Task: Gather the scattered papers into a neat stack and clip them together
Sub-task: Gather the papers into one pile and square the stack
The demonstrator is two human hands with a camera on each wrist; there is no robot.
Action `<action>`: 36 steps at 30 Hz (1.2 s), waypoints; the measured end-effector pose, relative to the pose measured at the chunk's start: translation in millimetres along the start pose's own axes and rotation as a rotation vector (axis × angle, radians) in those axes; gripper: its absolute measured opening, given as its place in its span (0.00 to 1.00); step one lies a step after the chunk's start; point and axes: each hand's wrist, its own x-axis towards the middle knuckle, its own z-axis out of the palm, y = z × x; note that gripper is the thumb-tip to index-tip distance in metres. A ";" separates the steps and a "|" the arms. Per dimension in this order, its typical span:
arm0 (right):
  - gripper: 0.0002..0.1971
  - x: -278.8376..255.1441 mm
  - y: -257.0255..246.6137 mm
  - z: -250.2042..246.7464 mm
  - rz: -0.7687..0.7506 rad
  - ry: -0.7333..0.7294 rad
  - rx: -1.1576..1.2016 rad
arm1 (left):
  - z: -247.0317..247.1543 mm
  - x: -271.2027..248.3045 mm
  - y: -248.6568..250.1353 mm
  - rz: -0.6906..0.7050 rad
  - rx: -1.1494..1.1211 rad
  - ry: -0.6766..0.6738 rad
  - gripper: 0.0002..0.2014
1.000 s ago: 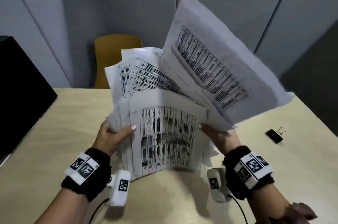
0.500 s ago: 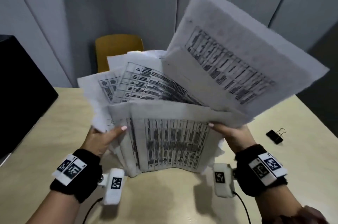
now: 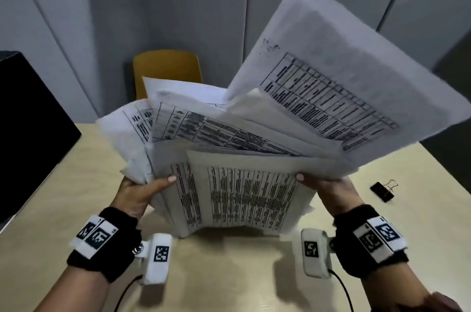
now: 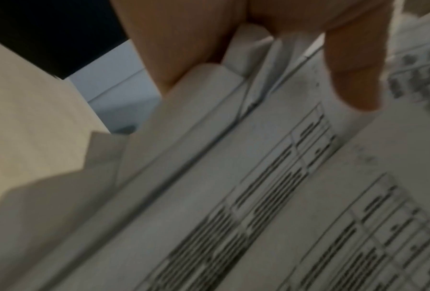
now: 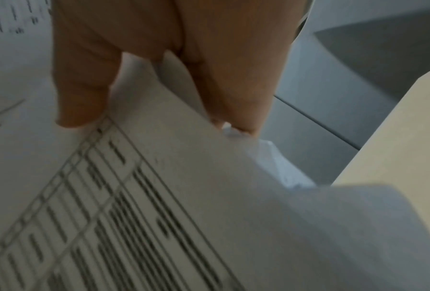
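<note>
Both hands hold the papers up, bottom edge on the table. Left hand pinches the left side w/ thumb in front, fingers behind. Right hand pinches the right side the same way. Sheets fan out messy at the top. Black binder clip lies on the table to the right, apart from the papers. Yellow chair behind.

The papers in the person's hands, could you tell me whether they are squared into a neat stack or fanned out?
Fanned out. The papers splay at different angles with corners sticking out, gripped by the left hand and right hand.
</note>
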 end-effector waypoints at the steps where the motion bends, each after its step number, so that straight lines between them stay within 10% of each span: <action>1: 0.26 0.3 -2.6 -0.4 -0.015 -0.054 0.006 | -0.3 -2.2 2.4 0.015 -0.006 -0.059 0.20; 8: 0.26 2.8 -13.2 10.4 -0.089 -0.289 -0.006 | 2.8 -4.3 10.0 -0.018 0.045 -0.185 0.33; 13: 0.29 8.6 -11.8 6.5 -0.040 -0.201 0.115 | -1.4 -1.3 9.0 0.012 0.018 -0.116 0.16; 19: 0.23 9.6 -10.3 11.2 -0.051 -0.175 0.079 | -10.0 3.5 0.1 -0.058 0.035 0.009 0.39; 25: 0.27 7.9 -2.0 25.7 -0.085 -0.180 0.000 | 9.3 1.6 2.0 -0.019 0.135 -0.052 0.15; 31: 0.19 6.8 3.3 22.9 -0.047 -0.070 -0.038 | -4.4 3.0 0.1 -0.063 0.231 0.015 0.34; 36: 0.13 6.5 1.0 15.1 0.016 0.021 -0.039 | -0.7 0.6 1.5 -0.020 0.263 0.099 0.19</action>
